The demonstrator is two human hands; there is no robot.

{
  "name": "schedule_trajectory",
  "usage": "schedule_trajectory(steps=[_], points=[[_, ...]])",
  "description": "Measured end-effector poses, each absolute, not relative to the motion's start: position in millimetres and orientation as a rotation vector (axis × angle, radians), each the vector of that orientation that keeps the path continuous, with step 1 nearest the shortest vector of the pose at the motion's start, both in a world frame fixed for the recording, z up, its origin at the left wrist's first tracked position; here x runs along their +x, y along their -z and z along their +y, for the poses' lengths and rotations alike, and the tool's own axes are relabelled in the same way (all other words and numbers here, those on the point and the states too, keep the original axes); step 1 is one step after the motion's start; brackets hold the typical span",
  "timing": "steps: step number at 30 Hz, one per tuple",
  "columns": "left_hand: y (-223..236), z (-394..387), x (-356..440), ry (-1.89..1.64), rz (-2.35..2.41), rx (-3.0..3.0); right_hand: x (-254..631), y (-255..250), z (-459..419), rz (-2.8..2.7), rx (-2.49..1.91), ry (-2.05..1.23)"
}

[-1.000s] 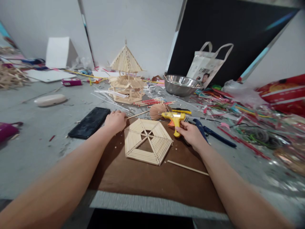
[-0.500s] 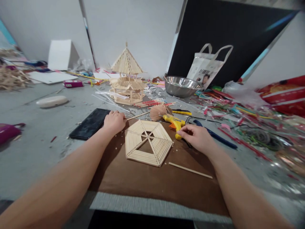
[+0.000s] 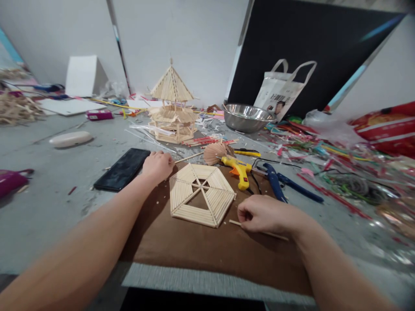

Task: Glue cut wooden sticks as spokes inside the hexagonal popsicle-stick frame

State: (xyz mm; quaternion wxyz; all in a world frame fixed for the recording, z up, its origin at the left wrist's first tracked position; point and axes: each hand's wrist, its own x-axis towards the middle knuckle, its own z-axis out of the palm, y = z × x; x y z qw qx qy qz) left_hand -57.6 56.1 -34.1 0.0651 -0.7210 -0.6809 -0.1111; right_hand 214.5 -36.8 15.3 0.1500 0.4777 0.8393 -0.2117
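My left hand [image 3: 158, 166] rests beside the phone [image 3: 122, 169], its fingers curled closed at the near end of a thin wooden stick [image 3: 189, 157]. Low over the brown mat, my right hand [image 3: 264, 212] has thumb and fingers pinched on another wooden stick [image 3: 276, 236], hiding its middle. Between the hands lies a flat hexagonal panel [image 3: 188, 209] of glued sticks, with spokes and openings at its centre. A yellow glue gun [image 3: 238, 170] lies just beyond my right hand, apart from it. Blue-handled pliers [image 3: 275, 181] sit to its right.
A wooden stick pavilion [image 3: 172, 108] stands behind the panel. Near it are red-tipped sticks [image 3: 204, 141], a fan-like bundle [image 3: 216, 153], a yellow cutter [image 3: 248, 152] and a steel bowl [image 3: 248, 119]. Plastic scraps and wires [image 3: 353, 181] cover the right side.
My right hand has left the glue gun and come down toward me, onto the loose stick. The left hand has shifted slightly to the right. The panel stays put.
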Motion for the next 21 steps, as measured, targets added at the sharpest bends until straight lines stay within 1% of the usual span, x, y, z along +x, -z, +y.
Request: schedule_trajectory(steps=[3, 7, 9, 10, 12, 15, 18, 21], points=[[24.9, 50.2, -49.0, 0.487, -1.932, -2.263, 219.2, -15.4, -35.7, 2.498, 1.386, 0.768], [9.6, 32.3, -30.6, 0.733, -1.711, -2.479, 222.3, -16.4, -35.6, 2.602, 1.511, 1.160], [3.0, 20.5, -20.6, 0.821, -1.607, -2.648, 217.3, -14.9, -37.2, 2.722, 1.630, 1.226], [0.3, 14.7, -16.0, 0.868, -1.552, -2.737, 213.5, -13.4, -37.9, 2.826, 1.691, 1.177], [-3.8, 4.6, -8.2, 0.884, -1.446, -2.922, 205.5, -9.6, -38.9, 3.057, 1.755, 0.948], [-7.1, -5.0, -1.1, 0.824, -1.344, -3.142, 196.9, -3.9, -38.7, 3.208, 1.674, 0.667], [-8.2, -8.7, 2.1, 0.808, -1.347, -3.278, 193.7, -0.8, -38.1, 3.210, 1.636, 0.566], [-8.4, -8.8, 3.1, 0.789, -1.365, -3.342, 193.5, 0.5, -37.5, 3.199, 1.656, 0.541]])
